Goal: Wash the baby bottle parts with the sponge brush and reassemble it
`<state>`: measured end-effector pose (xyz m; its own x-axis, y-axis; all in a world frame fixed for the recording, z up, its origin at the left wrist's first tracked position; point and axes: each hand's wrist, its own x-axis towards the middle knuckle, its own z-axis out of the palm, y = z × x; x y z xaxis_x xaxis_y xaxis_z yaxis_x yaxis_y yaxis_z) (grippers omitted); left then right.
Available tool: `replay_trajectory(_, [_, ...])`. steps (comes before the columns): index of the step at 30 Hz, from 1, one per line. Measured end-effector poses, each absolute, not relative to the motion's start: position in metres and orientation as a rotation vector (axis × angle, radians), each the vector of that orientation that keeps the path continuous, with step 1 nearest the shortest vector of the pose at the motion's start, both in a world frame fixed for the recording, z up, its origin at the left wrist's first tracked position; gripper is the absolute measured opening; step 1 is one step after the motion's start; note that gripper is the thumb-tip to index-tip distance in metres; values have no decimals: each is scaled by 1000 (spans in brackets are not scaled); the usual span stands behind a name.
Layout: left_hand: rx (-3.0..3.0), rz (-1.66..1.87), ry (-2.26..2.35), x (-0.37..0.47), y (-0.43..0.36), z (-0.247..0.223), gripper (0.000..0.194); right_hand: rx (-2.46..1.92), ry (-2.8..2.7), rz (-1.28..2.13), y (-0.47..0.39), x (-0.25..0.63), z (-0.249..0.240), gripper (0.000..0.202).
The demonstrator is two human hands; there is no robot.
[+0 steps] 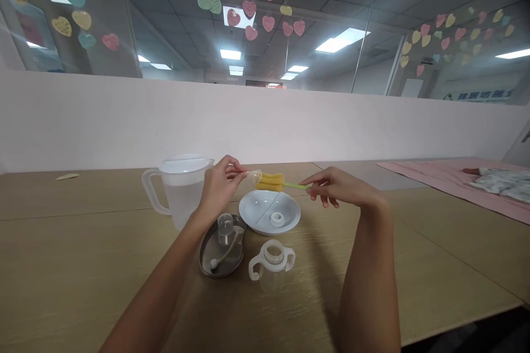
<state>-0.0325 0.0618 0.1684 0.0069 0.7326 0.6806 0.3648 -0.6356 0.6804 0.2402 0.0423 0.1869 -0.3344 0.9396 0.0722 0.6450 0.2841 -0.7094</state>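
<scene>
My left hand (226, 179) pinches the tip of a clear bottle nipple (254, 177) above the bowl. In my right hand (337, 186), between thumb and fingers, is the thin green handle of a yellow sponge bottle brush (271, 182). The sponge end meets the nipple's open base; how far in it reaches I cannot tell. Below both hands, a white bowl (250, 210) holds a white ring collar (277, 219). Nearer to me stands an uncapped baby bottle (272, 273) with two white handles.
Left of the bottle, a metal kidney tray (207, 262) holds a clear cap (225, 224) and a weighted straw (228, 248). A lidded pitcher (182, 190) stands behind my left forearm. Far right lies a pink cloth (439, 176) with patterned fabric (503, 182). A wall with glass closes the table's back.
</scene>
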Motion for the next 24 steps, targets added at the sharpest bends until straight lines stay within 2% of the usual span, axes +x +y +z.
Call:
replay_trajectory(6, [2095,1629,1265,-39,61,170,14,-1309,-2127,844,34,237,190,41])
replay_trajectory(10, [2248,1462,1399,-46,60,173,10,-1451,-2079,763,36,234,191,39])
replay_trajectory(15, [2461,910,1670,-64,58,171,9,-1698,-1989,684,50,236,185,35])
replay_trajectory(20, [2225,96,1697,-66,72,145,21,-1708,-1955,687,55,243,181,36])
replay_trajectory(24, [2181,-52,1687,-62,88,122,26,-1725,-1939,706,56,247,179,35])
